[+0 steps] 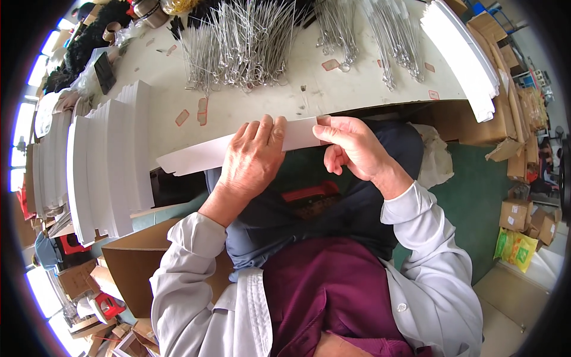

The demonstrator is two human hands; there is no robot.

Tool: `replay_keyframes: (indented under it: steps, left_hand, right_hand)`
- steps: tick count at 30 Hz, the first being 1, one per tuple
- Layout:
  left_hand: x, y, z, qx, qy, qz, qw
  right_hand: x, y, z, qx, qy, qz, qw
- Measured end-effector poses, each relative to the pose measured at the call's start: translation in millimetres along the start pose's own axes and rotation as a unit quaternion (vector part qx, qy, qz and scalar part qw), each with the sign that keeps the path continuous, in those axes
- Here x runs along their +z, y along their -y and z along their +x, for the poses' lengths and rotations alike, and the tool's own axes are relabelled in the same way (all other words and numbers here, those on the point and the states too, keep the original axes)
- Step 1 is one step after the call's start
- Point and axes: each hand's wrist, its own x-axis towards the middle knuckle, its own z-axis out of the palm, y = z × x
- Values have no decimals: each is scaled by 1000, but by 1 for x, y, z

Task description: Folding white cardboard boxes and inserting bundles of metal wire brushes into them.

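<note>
A long white paper or card strip (299, 134) runs across the near edge of the table, in front of my lap. My left hand (254, 156) is closed over its middle, with the fingers on top and the thumb out of sight. At the right end, my right hand (354, 146) pinches the strip between thumb and forefinger; its other fingers are curled below. The strip's left end (184, 160) sticks out free past my left hand. Beyond the hands, a big heap of thin metal rods with looped ends (250, 47) lies on the table.
Smaller bundles of looped rods (336, 33) (395, 41) lie farther right. Stacks of white strips stand at left (110, 160) and right (461, 53). Small red-edged labels (203, 110) dot the white tabletop (160, 71). An open cardboard box (140, 256) sits below, left of my knees.
</note>
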Motion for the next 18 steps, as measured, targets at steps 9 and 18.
replay_keyframes:
  steps: [9,18]
  left_hand:
    - [-4,4,7,-9,1,-29,1000]
    - [-3,-9,19,-30,35,-62,997]
  right_hand:
    - [-4,-12,-8,-168,-96,-210,958]
    - [5,-9,22,-409,-56,-688,597]
